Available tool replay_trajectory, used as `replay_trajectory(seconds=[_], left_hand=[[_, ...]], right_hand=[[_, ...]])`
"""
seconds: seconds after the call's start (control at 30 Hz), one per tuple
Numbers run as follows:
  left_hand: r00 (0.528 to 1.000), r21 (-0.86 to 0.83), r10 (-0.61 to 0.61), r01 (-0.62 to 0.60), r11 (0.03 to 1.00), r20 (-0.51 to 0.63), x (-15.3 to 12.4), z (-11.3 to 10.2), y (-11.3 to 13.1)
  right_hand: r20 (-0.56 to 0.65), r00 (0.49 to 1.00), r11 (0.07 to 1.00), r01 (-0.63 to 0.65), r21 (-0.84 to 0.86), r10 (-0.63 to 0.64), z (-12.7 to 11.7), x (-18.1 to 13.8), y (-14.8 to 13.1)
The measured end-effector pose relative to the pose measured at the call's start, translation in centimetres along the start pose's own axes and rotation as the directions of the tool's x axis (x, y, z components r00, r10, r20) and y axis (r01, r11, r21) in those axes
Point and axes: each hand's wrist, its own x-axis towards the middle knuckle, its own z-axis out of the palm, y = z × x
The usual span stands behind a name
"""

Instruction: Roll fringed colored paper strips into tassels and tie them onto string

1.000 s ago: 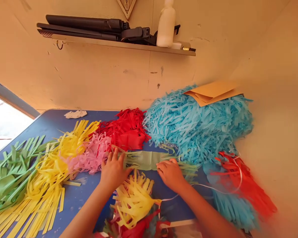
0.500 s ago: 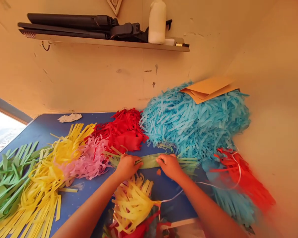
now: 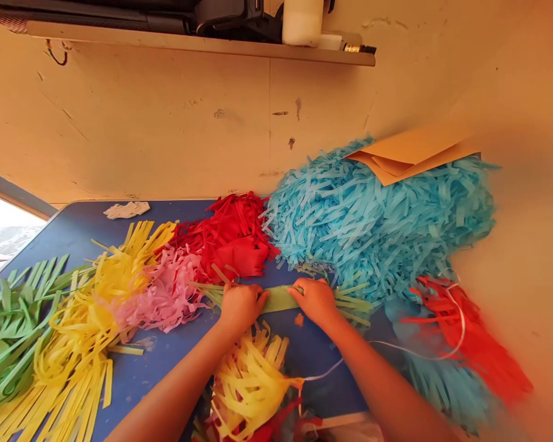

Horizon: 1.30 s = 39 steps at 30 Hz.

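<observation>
A strip of green tissue paper (image 3: 278,299) with fringed ends lies stretched between my hands, just above or on the blue table. My left hand (image 3: 243,306) pinches it on the left side, and my right hand (image 3: 314,301) grips it on the right. Cut fringes stick out beyond both hands. Closer to me, a yellow tissue tassel (image 3: 249,383) hangs on a white string (image 3: 325,372), partly between my forearms. Pink shredded paper (image 3: 170,294) sits just left of my left hand, with red fringed paper (image 3: 230,236) behind it.
A large heap of light blue fringed paper (image 3: 373,215) carries an orange folded sheet (image 3: 410,153). Yellow strips (image 3: 83,344) and green strips (image 3: 13,331) cover the left of the blue table (image 3: 161,368). A red tassel (image 3: 479,337) lies right. A wall shelf (image 3: 203,46) holds black objects and a white bottle.
The view has tilted down and come slightly closer, so the shelf sits higher in the picture. Both hands keep their hold on the green strip, with little movement.
</observation>
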Motion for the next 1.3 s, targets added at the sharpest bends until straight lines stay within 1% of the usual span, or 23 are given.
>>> replay_trajectory(seconds=[0.4, 0.47, 0.53, 0.6, 0.63, 0.67, 0.7, 0.73, 0.77, 0.8, 0.83, 0.87, 0.9, 0.93, 1.03, 1.13, 1.3], left_hand=[[1.0, 0.038, -0.001, 0.001, 0.999, 0.005, 0.6, 0.0, 0.2], [1.0, 0.047, 0.006, -0.005, 0.999, -0.009, 0.5, -0.1, 0.2], [0.998, 0.059, 0.021, -0.018, 0.998, -0.051, 0.4, -0.3, 0.3], [0.992, 0.073, 0.082, -0.075, 0.995, -0.1, 0.3, -0.7, 0.5], [0.984, 0.081, 0.14, -0.131, 0.988, -0.111, 0.3, -0.9, 0.6], [0.971, 0.089, 0.211, -0.202, 0.975, -0.109, 0.3, -1.0, 0.8], [0.954, 0.096, 0.285, -0.277, 0.956, -0.094, 0.3, -1.1, 0.9], [0.933, 0.101, 0.353, -0.346, 0.933, -0.072, 0.2, -1.2, 1.0], [0.912, 0.105, 0.406, -0.399, 0.911, -0.051, 0.1, -1.3, 1.1], [0.896, 0.108, 0.442, -0.437, 0.893, -0.036, 0.0, -1.4, 1.3], [0.885, 0.113, 0.464, -0.459, 0.881, -0.028, -0.3, -1.5, 1.4], [0.88, 0.117, 0.474, -0.468, 0.876, -0.027, -0.6, -1.5, 1.6], [0.879, 0.125, 0.475, -0.468, 0.875, -0.031, -0.9, -1.6, 1.8], [0.883, 0.138, 0.468, -0.459, 0.877, -0.038, -1.3, -1.6, 2.0], [0.905, 0.2, 0.422, -0.404, 0.893, -0.054, -2.1, -1.4, 2.6], [0.923, 0.228, 0.38, -0.356, 0.906, -0.066, -2.3, -1.0, 2.4], [0.937, 0.095, 0.304, -0.291, 0.952, -0.174, -1.8, -0.5, 1.0]], right_hand=[[-0.023, 1.0, 1.0, -0.004, -0.03, 0.003, 0.4, 0.3, -0.1], [-0.036, 0.999, 0.999, -0.008, -0.033, 0.007, 0.3, 0.2, -0.1], [-0.062, 0.998, 0.999, -0.028, -0.037, 0.025, -0.1, 0.1, -0.1], [-0.129, 0.99, 0.996, -0.059, -0.064, 0.051, -0.8, -0.1, -0.1], [-0.18, 0.982, 0.993, -0.067, -0.094, 0.049, -1.2, -0.2, -0.2], [-0.228, 0.973, 0.99, -0.057, -0.132, 0.026, -1.7, -0.4, -0.2], [-0.256, 0.966, 0.985, -0.017, -0.171, -0.028, -2.1, -0.7, -0.3], [-0.245, 0.963, 0.977, 0.065, -0.202, -0.115, -2.4, -0.9, -0.4], [-0.191, 0.955, 0.96, 0.186, -0.208, -0.227, -2.7, -1.2, -0.5], [-0.109, 0.933, 0.93, 0.321, -0.18, -0.343, -2.9, -1.5, -0.5], [-0.028, 0.895, 0.889, 0.438, -0.134, -0.445, -3.0, -1.7, -0.6], [0.034, 0.855, 0.851, 0.518, -0.089, -0.517, -3.0, -1.8, -0.5], [0.073, 0.828, 0.826, 0.56, -0.059, -0.556, -3.0, -1.9, -0.5], [0.092, 0.822, 0.822, 0.568, -0.043, -0.563, -2.9, -1.8, -0.4], [0.108, 0.851, 0.855, 0.519, -0.015, -0.514, -2.5, -1.0, 0.1], [0.106, 0.868, 0.874, 0.486, 0.026, -0.485, -2.4, -0.2, 0.3], [0.071, 0.876, 0.878, 0.478, 0.015, -0.478, -2.6, 0.0, 0.2]])
